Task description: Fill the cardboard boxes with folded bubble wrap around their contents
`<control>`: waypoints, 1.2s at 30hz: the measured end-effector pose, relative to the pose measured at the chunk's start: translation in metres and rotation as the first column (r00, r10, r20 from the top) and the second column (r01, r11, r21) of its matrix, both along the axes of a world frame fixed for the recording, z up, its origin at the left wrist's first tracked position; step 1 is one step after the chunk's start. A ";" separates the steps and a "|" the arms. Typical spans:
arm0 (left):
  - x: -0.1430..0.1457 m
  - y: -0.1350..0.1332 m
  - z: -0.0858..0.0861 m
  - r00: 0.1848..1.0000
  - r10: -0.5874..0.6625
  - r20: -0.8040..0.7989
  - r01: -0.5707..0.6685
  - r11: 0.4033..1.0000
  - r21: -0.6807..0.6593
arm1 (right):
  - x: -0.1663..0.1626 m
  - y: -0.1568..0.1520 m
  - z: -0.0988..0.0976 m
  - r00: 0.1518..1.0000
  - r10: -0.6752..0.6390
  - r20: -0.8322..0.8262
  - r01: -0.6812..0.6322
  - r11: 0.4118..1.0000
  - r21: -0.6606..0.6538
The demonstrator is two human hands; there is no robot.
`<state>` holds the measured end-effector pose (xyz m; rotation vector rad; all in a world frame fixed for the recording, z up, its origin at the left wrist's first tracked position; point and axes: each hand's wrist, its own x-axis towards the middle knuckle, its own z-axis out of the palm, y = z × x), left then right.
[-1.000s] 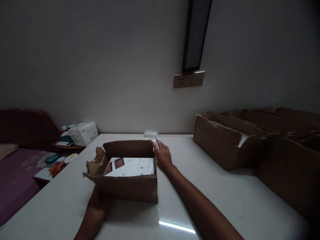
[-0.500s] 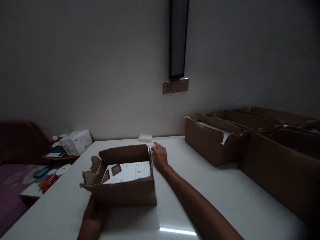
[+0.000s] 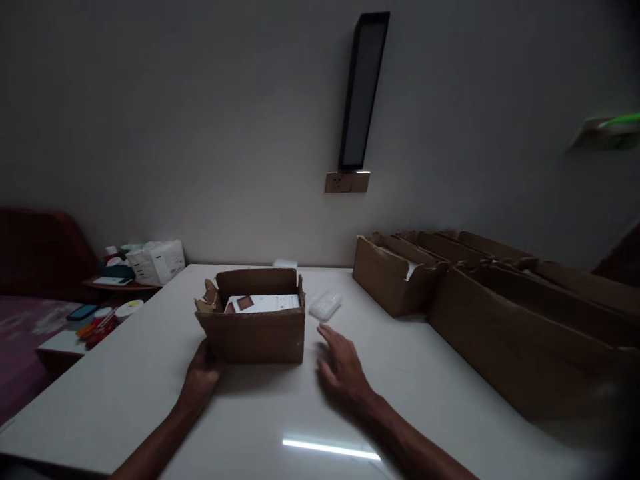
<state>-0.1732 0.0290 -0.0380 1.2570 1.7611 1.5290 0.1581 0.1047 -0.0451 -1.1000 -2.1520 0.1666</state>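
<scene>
Nearest, a bright strip of reflected light (image 3: 331, 449) lies across the glossy white worktop (image 3: 240, 420). The right hand (image 3: 345, 363), slightly blurred, hovers over the worktop to the right of the open cardboard box (image 3: 255, 339), just apart from it; its grip is released, the fingers loosely extended. The left hand (image 3: 203, 375) touches that box at its lower left corner; its fingers are partly hidden there, so I cannot tell how firm its grip is. The box sits left of centre on the worktop, its left flap torn and ragged, with a white printed carton (image 3: 267, 303) inside. Just beyond the right hand's fingertips, near the box's right side, lies a clear plastic packet (image 3: 326, 305). To the right stand at least 4 more cardboard boxes (image 3: 520, 340), close together and open-topped. Beyond the box, a pale packet (image 3: 285, 264) rests by the worktop's far edge. At far left are a bed (image 3: 30, 333) with a purple cover and a white soft pack (image 3: 165, 261). On the wall, a socket plate (image 3: 347, 182) sits below a long black-framed fixture (image 3: 365, 90).
</scene>
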 end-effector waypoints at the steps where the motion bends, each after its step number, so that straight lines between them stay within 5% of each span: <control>1: 0.006 -0.002 0.002 1.000 -0.018 -0.007 0.018 1.000 0.014 | -0.008 -0.007 -0.001 0.999 0.029 -0.043 -0.032 0.997 -0.072; 5: 0.035 0.001 0.005 0.996 -0.044 -0.078 0.046 0.999 0.015 | -0.021 -0.009 0.001 0.982 0.030 -0.185 -0.071 0.973 -0.218; 11: 0.054 0.045 0.008 0.994 0.066 -0.089 -0.067 0.998 -0.007 | 0.000 0.027 0.000 0.999 -0.030 -0.023 0.031 0.999 0.027; 16: 0.053 0.065 0.003 0.996 0.039 -0.085 -0.037 0.999 0.018 | 0.015 0.065 0.009 0.969 -0.196 0.152 0.149 0.950 0.275; 20: 0.051 0.065 -0.001 0.996 0.031 -0.085 -0.028 0.999 0.033 | 0.016 0.099 0.016 0.915 -0.242 0.324 0.166 0.955 0.245; 24: 0.049 0.066 -0.003 0.992 0.024 -0.122 -0.019 0.999 0.041 | 0.012 0.114 0.015 0.906 -0.300 0.298 0.237 0.944 0.229; 28: 0.047 0.066 -0.005 0.989 0.016 -0.146 -0.010 0.999 0.041 | 0.032 0.095 0.011 0.899 -0.347 0.266 0.286 0.927 0.243; 36: 0.044 0.067 -0.011 0.991 0.007 -0.133 -0.005 1.000 0.020 | 0.161 -0.001 0.017 0.796 -0.531 0.289 0.450 0.840 0.305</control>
